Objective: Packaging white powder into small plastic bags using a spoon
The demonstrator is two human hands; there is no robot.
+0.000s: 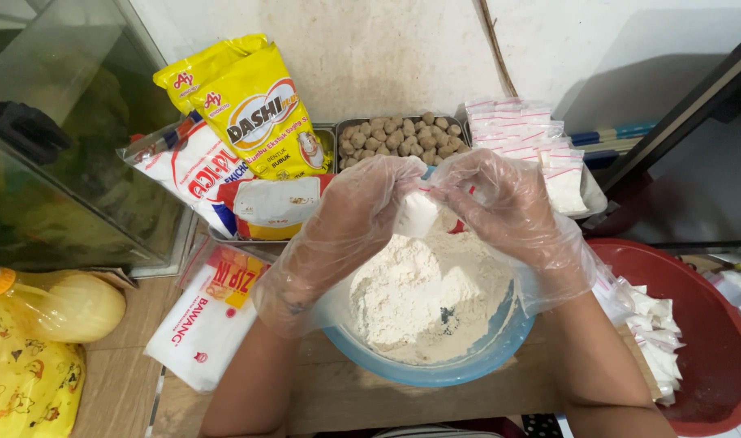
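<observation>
Both my hands wear loose clear plastic gloves and meet above a blue bowl (468,369) heaped with white flour-like powder (423,296). Between them they pinch a small clear zip bag (417,212) filled with white powder. My left hand (358,219) grips its left side. My right hand (500,203) holds its top right edge, near the red seal strip.
A metal tray of brown balls (399,138) and a tray of filled small bags (541,150) stand behind. Yellow and white seasoning packets (253,105) lie at the left, a glass tank (54,138) beyond. A red basin (711,341) with filled bags sits right.
</observation>
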